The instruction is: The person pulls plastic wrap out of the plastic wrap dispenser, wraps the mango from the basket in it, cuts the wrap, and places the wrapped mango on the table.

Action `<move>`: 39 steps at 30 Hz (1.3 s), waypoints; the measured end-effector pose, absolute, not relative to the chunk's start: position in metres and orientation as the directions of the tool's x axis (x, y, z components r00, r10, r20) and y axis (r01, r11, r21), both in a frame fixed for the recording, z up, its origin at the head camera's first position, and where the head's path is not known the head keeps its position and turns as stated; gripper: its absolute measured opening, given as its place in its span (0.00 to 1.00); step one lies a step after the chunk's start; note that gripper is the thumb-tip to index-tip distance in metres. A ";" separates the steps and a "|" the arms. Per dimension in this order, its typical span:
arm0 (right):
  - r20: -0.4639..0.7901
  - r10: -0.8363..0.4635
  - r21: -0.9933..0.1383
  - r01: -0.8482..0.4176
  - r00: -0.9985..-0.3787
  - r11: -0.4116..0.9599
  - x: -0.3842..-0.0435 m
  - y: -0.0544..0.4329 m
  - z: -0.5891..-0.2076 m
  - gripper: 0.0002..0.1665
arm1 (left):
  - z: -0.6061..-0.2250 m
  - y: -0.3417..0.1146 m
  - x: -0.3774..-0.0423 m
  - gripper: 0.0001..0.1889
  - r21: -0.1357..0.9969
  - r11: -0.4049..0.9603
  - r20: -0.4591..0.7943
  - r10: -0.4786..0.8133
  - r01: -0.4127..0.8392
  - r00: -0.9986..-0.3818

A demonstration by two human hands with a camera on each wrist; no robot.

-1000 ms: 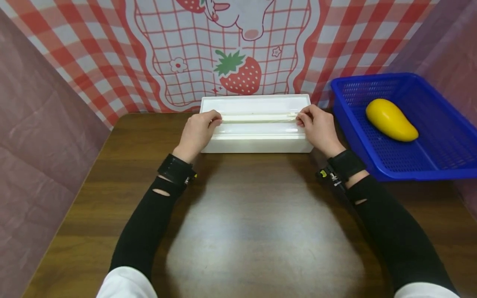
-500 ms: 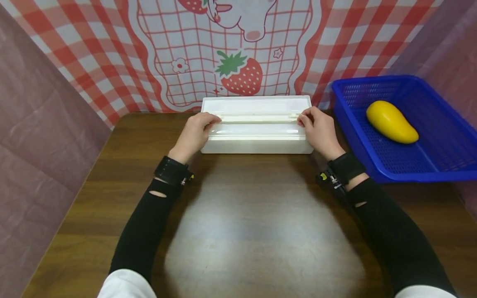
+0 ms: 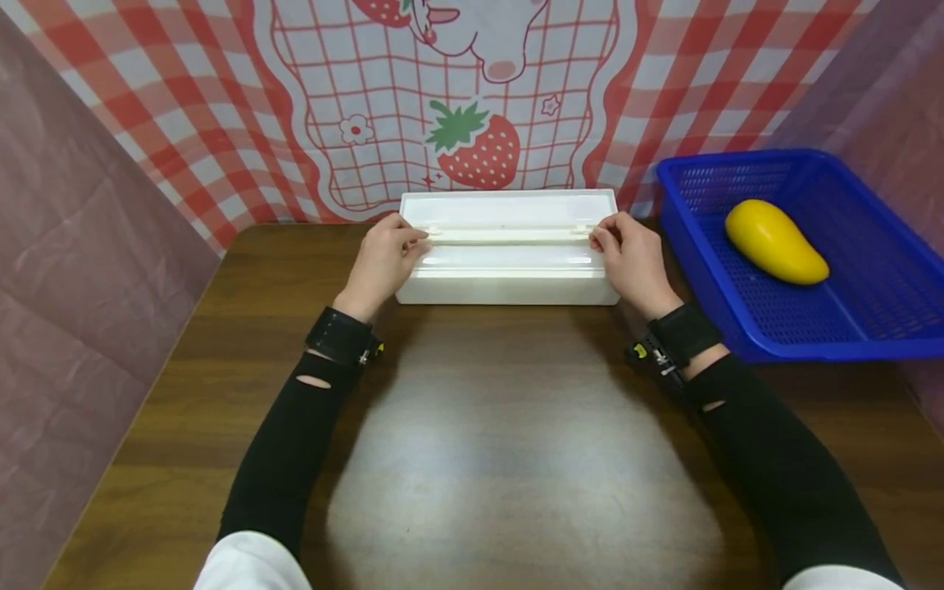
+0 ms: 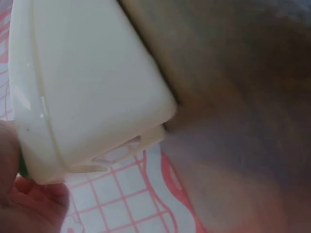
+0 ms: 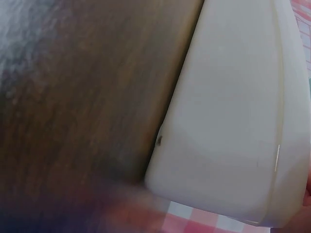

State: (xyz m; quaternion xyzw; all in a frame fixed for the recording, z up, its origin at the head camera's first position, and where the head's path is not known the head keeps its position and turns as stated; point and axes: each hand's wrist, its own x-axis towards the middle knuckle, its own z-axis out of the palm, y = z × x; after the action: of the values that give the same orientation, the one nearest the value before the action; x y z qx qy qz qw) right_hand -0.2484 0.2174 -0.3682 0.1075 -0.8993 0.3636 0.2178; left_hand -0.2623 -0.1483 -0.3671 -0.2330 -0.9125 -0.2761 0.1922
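A long white plastic box, which looks like a cling film dispenser, stands against the back cloth. A narrow cream rail with small end pieces runs along its top. My left hand is at the box's left end, thumb and forefinger pinching at the rail's end. At the opposite end my right hand pinches the rail's end with curled fingers. The left wrist view shows the box's end with fingers at its edge. In the right wrist view the box hides most of the hand.
To the right a blue plastic basket holds a yellow mango. The wooden table extends in front of the box. A red and white checked cloth hangs behind, with pink cloth at the left side.
My left hand has slid slightly left toward the box's end, uncovering the small piece at the rail's left end. The right hand has stayed almost in place.
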 end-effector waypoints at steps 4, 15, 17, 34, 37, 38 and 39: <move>0.485 -0.025 -0.608 -0.357 -0.874 0.709 -0.249 0.217 -0.370 0.11 | -0.364 -0.147 -0.262 0.08 0.395 0.774 0.457 0.301 0.494 -0.837; 0.507 0.029 -0.644 -0.357 -0.861 0.677 -0.248 0.216 -0.376 0.12 | -0.367 -0.144 -0.262 0.09 0.441 0.777 0.516 0.190 0.450 -0.835; 0.506 0.041 -0.655 -0.353 -0.861 0.668 -0.247 0.217 -0.377 0.12 | -0.368 -0.143 -0.263 0.10 0.448 0.767 0.529 0.187 0.460 -0.828; 0.430 0.036 -0.772 -0.347 -0.902 0.532 -0.248 0.223 -0.369 0.14 | -0.373 -0.139 -0.268 0.10 0.565 0.663 0.609 0.067 0.491 -0.790; 0.431 0.026 -0.775 -0.356 -0.902 0.522 -0.250 0.223 -0.369 0.14 | -0.374 -0.138 -0.270 0.08 0.574 0.632 0.647 0.039 0.520 -0.762; 0.438 0.027 -0.776 -0.363 -0.898 0.516 -0.246 0.220 -0.365 0.13 | -0.374 -0.138 -0.270 0.08 0.580 0.622 0.653 0.030 0.525 -0.757; 0.446 0.027 -0.776 -0.371 -0.895 0.510 -0.242 0.217 -0.360 0.13 | -0.374 -0.138 -0.270 0.08 0.586 0.612 0.659 0.022 0.531 -0.752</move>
State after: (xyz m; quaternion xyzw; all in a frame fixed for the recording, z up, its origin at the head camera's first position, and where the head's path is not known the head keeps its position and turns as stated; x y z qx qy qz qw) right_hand -0.2422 0.2174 -0.3603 0.1019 -0.8443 0.4843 0.2056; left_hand -0.2705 -0.1383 -0.3741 -0.1642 -0.8420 -0.4085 0.3117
